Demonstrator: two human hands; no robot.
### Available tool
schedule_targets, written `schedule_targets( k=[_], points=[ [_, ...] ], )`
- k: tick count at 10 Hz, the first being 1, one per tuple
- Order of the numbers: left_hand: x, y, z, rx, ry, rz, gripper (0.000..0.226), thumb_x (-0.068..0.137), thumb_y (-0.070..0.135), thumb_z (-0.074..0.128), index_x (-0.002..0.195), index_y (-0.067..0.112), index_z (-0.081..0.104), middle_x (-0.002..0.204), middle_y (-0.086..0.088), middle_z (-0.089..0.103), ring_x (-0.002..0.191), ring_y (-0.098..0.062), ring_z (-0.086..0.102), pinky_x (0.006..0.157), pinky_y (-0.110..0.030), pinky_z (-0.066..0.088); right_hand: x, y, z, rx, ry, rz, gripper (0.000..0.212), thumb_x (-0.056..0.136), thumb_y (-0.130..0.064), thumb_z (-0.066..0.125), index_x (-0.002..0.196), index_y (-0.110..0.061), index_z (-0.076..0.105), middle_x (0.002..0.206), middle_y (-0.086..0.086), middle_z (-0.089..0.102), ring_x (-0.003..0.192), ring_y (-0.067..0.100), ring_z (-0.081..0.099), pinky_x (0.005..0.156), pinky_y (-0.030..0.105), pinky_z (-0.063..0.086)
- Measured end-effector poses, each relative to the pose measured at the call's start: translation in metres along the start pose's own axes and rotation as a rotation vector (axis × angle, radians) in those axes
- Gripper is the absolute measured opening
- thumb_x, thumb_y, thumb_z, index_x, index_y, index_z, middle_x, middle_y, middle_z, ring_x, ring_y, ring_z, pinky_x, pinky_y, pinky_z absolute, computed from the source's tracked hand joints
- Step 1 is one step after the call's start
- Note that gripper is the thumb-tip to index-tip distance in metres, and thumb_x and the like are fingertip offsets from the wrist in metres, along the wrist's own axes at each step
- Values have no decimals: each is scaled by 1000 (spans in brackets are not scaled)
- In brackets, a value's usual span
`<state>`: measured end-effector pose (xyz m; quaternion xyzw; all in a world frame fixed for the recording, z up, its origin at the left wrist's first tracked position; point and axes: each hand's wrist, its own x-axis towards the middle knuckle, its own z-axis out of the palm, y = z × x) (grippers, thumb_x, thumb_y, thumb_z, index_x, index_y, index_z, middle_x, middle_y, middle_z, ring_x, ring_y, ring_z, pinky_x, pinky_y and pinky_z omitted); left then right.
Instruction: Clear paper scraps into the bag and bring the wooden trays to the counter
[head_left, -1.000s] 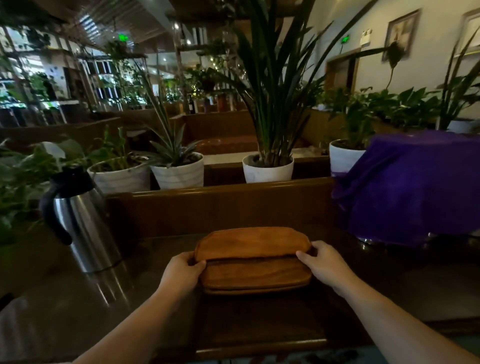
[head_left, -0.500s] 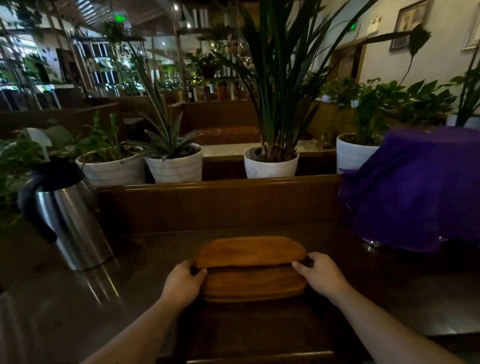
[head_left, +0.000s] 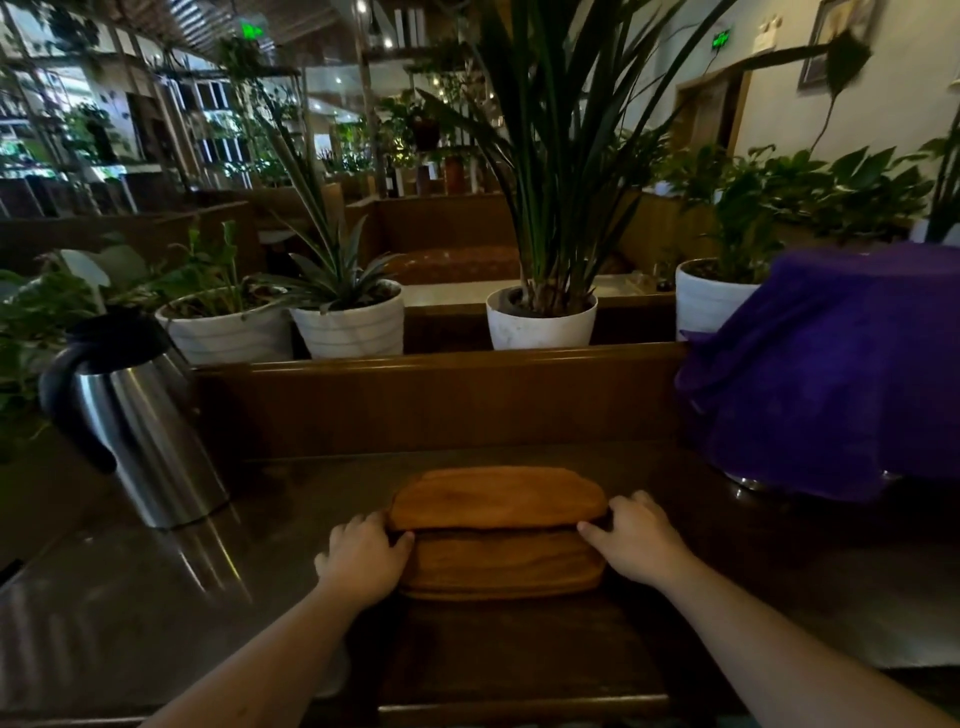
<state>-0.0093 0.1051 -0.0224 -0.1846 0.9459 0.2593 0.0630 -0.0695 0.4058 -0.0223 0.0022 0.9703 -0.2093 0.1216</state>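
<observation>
head view shows two wooden trays (head_left: 497, 530) stacked one on top of the other, sitting on the dark shiny surface (head_left: 156, 597) near the middle, closer to the front edge than the back edge. the left hand (head_left: 363, 558) is wrapped on the left end of the stack and the right hand (head_left: 636, 540) is wrapped on the right end, fingers curled around the sides. a moment ago the trays looked a bit higher and nearer the back rail; now they sit low and flat on the surface, and the hands have come down with them. so it looks like the trays have just been set down here, which would mean the carrying part is about done. the hands have not let go yet. a shiny metal jug (head_left: 137, 431) stands well apart toward the left edge, and a purple cloth (head_left: 831, 374) covers something by the right edge. white pots with plants (head_left: 540, 317) stand behind the back rail. no paper scraps or bag can be seen here.
</observation>
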Motion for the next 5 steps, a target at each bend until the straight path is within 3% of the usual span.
schedule_targets(
  k=[1, 2, 3, 5],
  points=[
    [-7, 8, -5, 63, -26, 52, 61, 87, 56, 46, 138, 25, 36, 144, -5, 42, 132, -27, 37, 109, -56, 32, -3, -1, -12, -124, -21, -49, 60, 83, -66, 45, 125, -24, 49, 133, 6, 44, 122, 25, 46, 101, 48, 41],
    [-16, 26, -19, 151, 99, 217, 69, 87, 56, 47, 145, 27, 24, 155, -1, 28, 140, -23, 27, 114, -49, 28, -7, -7, -34, -213, 40, -185, 75, 84, -66, 46, 144, -24, 31, 149, 6, 33, 135, 26, 35, 107, 47, 37],
    [-32, 51, -46, 318, 208, 371, 68, 89, 58, 41, 147, 32, 17, 159, 4, 17, 144, -18, 17, 117, -43, 23, -15, -20, -61, -316, 136, -387, 81, 85, -65, 45, 150, -31, 13, 161, 1, 13, 146, 25, 15, 116, 46, 24],
    [-76, 105, -128, 663, 463, 572, 70, 90, 60, 34, 148, 33, 3, 160, 4, 5, 146, -17, 2, 115, -37, 5, -41, -50, -148, -540, 446, -696, 84, 84, -69, 42, 150, -34, 3, 163, 0, 2, 148, 22, 3, 118, 43, 15]
  ],
)
